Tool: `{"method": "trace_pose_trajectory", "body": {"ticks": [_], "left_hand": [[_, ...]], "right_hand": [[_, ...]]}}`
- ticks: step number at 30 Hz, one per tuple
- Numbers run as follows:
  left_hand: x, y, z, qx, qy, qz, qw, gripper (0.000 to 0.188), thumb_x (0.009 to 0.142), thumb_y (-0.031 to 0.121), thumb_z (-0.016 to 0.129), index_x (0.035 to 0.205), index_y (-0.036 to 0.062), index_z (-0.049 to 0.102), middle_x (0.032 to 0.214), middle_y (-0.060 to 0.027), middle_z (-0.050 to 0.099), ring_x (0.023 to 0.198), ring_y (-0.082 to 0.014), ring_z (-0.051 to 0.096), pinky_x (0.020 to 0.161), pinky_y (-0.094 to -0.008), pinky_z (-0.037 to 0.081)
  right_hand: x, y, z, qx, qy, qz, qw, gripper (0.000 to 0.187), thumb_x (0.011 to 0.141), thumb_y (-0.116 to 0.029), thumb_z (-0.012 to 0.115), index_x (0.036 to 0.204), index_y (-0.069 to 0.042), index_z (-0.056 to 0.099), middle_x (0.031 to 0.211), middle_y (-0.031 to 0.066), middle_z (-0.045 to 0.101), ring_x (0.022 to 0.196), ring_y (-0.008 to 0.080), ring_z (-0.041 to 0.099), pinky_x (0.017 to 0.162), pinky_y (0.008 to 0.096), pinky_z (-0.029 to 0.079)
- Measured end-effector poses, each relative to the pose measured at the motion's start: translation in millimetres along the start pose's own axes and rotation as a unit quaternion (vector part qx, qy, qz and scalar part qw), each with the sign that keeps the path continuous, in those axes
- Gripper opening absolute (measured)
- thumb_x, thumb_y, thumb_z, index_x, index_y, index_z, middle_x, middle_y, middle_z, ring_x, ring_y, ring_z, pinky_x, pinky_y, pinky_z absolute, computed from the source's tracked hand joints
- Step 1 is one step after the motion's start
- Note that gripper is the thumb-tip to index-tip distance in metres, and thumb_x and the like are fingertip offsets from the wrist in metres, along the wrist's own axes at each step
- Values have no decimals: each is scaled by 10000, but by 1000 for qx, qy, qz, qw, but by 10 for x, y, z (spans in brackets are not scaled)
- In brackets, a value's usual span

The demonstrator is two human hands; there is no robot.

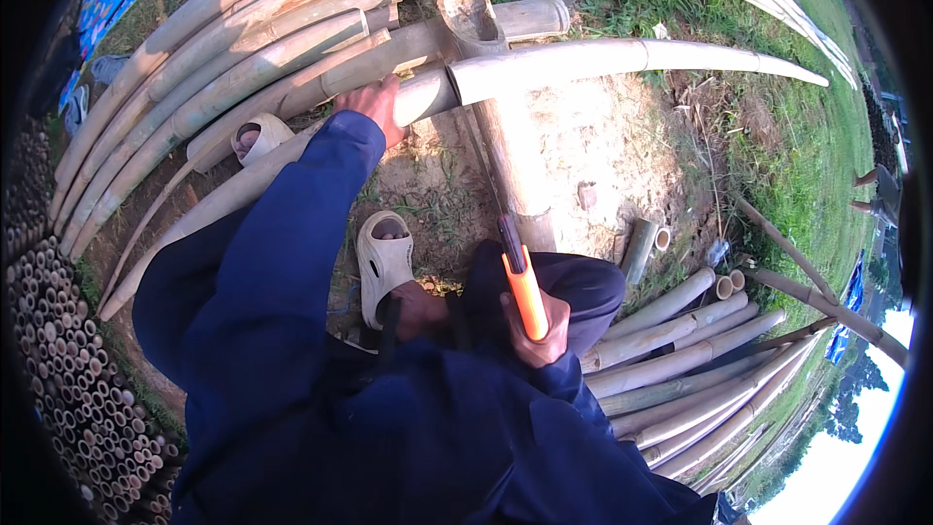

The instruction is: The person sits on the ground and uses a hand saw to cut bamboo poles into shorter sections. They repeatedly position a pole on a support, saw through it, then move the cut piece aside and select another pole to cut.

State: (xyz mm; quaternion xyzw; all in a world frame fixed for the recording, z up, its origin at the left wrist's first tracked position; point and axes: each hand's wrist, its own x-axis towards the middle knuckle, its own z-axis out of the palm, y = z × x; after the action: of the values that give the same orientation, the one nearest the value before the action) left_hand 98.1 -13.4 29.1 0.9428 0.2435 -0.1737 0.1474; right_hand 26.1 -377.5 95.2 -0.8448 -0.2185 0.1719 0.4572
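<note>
While our left hand (pixel 374 105) presses its grip around the bamboo pole (pixel 428 92) on the wooden post (pixel 515 175), our right hand (pixel 536 329) clenches the orange-handled saw (pixel 523 292) near our knee.

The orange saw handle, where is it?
In the head view it is low and right of centre: the orange saw handle is gripped by the right hand, just below the bamboo post.
</note>
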Motion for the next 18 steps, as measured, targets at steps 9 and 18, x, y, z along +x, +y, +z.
{"method": "trace_pose_trajectory", "body": {"ticks": [9, 18], "left_hand": [[34, -28, -50, -7, 2, -3, 1000, 886, 737, 318, 849, 1508, 87, 478, 1200, -238, 726, 1144, -429, 686, 1060, -543, 489], [61, 63, -72, -6, -5, 6, 1000, 881, 733, 354, 854, 1489, 84, 492, 1186, -250, 727, 1145, -435, 683, 1060, -541, 488]], "right_hand": [[764, 302, 355, 16, -4, -43, 999, 105, 894, -54, 750, 893, 14, 670, 703, 169, 661, 614, 338, 675, 572, 406, 509], [679, 598, 535, 51, 29, -35, 998, 218, 918, -111, 762, 805, 0, 612, 630, 127, 582, 526, 200, 508, 539, 374, 453]]}}
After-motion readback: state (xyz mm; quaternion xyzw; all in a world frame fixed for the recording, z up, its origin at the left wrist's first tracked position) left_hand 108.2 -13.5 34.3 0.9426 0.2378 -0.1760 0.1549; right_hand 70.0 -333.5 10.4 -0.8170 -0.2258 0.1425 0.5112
